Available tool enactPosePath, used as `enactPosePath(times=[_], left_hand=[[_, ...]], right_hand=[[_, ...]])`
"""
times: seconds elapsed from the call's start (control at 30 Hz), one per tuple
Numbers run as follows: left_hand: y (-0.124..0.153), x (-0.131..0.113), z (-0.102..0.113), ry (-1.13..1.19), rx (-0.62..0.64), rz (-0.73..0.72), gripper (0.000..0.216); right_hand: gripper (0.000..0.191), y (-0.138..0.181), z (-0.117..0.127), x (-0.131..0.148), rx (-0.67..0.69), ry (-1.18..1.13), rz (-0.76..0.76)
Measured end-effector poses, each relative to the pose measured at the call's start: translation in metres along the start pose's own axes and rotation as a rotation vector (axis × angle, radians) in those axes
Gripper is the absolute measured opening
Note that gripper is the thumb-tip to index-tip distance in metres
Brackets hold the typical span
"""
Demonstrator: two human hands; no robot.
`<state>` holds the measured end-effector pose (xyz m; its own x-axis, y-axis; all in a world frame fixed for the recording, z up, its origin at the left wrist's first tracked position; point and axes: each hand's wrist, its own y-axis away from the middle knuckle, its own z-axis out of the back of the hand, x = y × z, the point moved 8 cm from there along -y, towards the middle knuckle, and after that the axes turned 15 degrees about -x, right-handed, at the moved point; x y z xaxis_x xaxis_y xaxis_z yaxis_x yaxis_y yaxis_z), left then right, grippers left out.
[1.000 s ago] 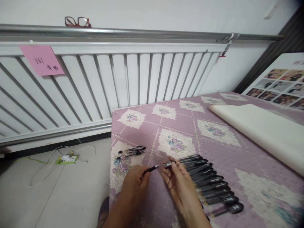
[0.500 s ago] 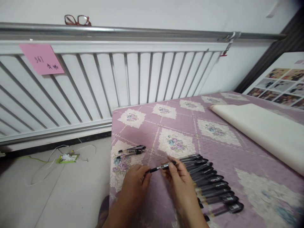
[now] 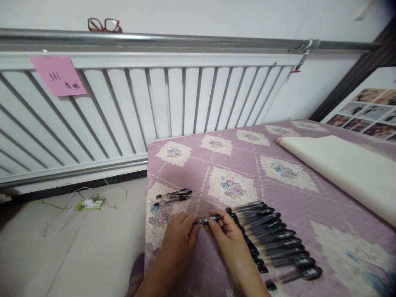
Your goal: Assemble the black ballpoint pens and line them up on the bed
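Note:
Both of my hands pinch one black pen (image 3: 206, 220) over the purple flowered cloth (image 3: 235, 165). My left hand (image 3: 179, 237) grips the pen's left end. My right hand (image 3: 225, 239) holds its right end, where the cap is. The two hands nearly touch. To the right of my right hand lies a row of several black capped pens (image 3: 272, 239), side by side. Two more pens (image 3: 173, 196) lie apart at the cloth's left edge, beyond my left hand.
A rolled sheet of cream paper (image 3: 337, 169) lies at the right on the cloth. A white radiator (image 3: 139, 111) with a pink note (image 3: 58, 76) stands behind. Red glasses (image 3: 104, 25) rest on the rail. A cable and socket strip (image 3: 89, 203) lie on the floor.
A second ago my hands held the pen and its cap apart. They have come together, and the cap now sits on the pen. The view shifted slightly.

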<state>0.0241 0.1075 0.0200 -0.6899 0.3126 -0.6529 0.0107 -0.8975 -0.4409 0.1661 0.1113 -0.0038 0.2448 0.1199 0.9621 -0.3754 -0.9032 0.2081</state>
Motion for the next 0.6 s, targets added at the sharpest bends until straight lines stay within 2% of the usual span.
enactPosePath(times=[0.17,0.37,0.6], left_hand=[[-0.0009,0.0054,-0.0015,-0.066,0.066,0.018,0.03],[-0.0018,0.0067,-0.0022,-0.039,0.131,0.086,0.025],[-0.0034,0.0043,0.0014,0.009,0.074,0.11,0.018]], right_hand=[[0.039,-0.0044,0.0103,0.0025,-0.083,-0.029,-0.01],[0.037,-0.0047,0.0114,-0.0006,-0.069,-0.021,-0.031],[0.034,-0.0059,0.0088,-0.0026,-0.011,-0.028,-0.028]])
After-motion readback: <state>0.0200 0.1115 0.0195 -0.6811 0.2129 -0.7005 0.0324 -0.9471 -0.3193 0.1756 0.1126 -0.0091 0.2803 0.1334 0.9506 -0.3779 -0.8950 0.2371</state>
